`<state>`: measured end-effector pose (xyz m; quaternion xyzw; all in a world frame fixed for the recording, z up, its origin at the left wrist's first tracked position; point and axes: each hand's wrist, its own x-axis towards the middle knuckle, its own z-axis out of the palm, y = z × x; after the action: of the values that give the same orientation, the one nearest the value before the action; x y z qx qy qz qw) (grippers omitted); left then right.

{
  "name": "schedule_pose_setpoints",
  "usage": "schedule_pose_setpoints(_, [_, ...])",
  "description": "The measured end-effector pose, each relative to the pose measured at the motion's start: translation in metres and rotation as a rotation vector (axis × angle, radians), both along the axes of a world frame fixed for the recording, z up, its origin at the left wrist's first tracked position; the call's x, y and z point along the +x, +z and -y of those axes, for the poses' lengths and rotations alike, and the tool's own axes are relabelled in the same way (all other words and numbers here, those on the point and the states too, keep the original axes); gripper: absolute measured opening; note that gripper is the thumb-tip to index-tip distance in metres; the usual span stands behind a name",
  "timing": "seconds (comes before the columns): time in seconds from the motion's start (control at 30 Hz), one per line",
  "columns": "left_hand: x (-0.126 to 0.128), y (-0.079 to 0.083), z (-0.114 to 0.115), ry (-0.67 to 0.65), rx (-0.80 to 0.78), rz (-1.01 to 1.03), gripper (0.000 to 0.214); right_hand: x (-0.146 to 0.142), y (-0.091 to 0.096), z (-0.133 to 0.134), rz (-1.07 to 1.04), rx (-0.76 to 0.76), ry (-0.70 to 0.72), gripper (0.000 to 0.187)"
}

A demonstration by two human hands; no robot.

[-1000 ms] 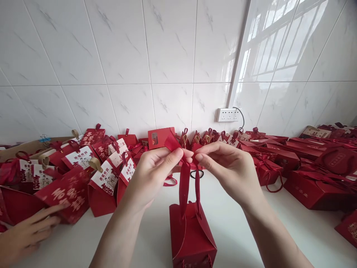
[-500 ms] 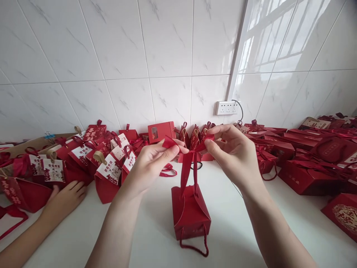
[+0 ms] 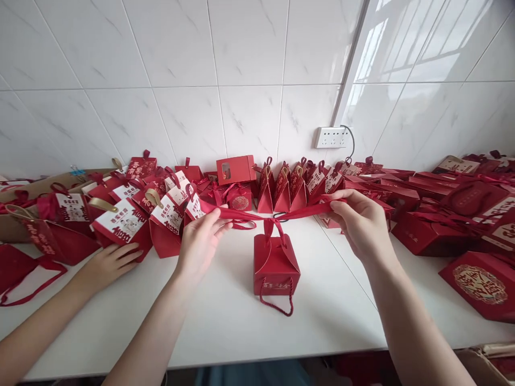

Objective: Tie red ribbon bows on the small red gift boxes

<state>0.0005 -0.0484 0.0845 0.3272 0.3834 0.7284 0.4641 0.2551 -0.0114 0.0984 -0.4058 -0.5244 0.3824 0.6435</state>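
A small red gift box (image 3: pixel 277 268) stands upright on the white table, a twisted cord handle hanging down its front. Through its top runs a red ribbon (image 3: pixel 300 215), crossed in a knot just above the lid and stretched out to both sides. My left hand (image 3: pixel 201 241) pinches one end of the ribbon between thumb and fingers. At the other side my right hand (image 3: pixel 358 222) grips the opposite end, fingers pressed together. The box itself is touched by neither hand.
Another person's hand (image 3: pixel 108 268) rests by a red box with a white label (image 3: pixel 120 225) at left. Several red boxes (image 3: pixel 438 233) crowd the right side, others line the wall. A power strip (image 3: pixel 333 138) is on the tiled wall. The table's front edge (image 3: pixel 241 363) shows below.
My hands have moved apart, drawing the ribbon out sideways, and its knot sits lower, nearer the box. The view has tilted down. At left, the other person's hand has moved to a labelled box.
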Motion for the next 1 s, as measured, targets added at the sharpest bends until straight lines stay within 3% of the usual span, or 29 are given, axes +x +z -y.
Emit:
schedule_pose_setpoints(0.23, [-0.022, -0.031, 0.011, 0.096, -0.163, 0.051, 0.017, 0.035, -0.025, 0.009, -0.230, -0.082, -0.028, 0.019])
schedule_pose_setpoints(0.43, [-0.037, -0.052, 0.023, 0.108, -0.236, -0.007, 0.013, 0.057, -0.046, 0.013, -0.253, -0.150, -0.072, 0.022])
schedule_pose_setpoints(0.7, [-0.044, -0.065, 0.033, 0.063, -0.326, -0.143, 0.019, 0.071, -0.068, 0.019, -0.222, -0.305, -0.066, 0.030])
schedule_pose_setpoints(0.8, [-0.050, -0.071, 0.036, 0.016, -0.376, -0.230, 0.025, 0.078, -0.075, 0.023, -0.107, -0.360, -0.044, 0.036])
schedule_pose_setpoints(0.87, [-0.059, -0.073, 0.039, -0.018, -0.420, -0.296, 0.028, 0.085, -0.075, 0.028, 0.095, -0.402, -0.025, 0.042])
schedule_pose_setpoints(1.0, [-0.072, -0.064, 0.038, 0.247, -0.335, -0.751, 0.044, 0.084, -0.066, 0.034, 0.606, -0.325, -0.227, 0.054])
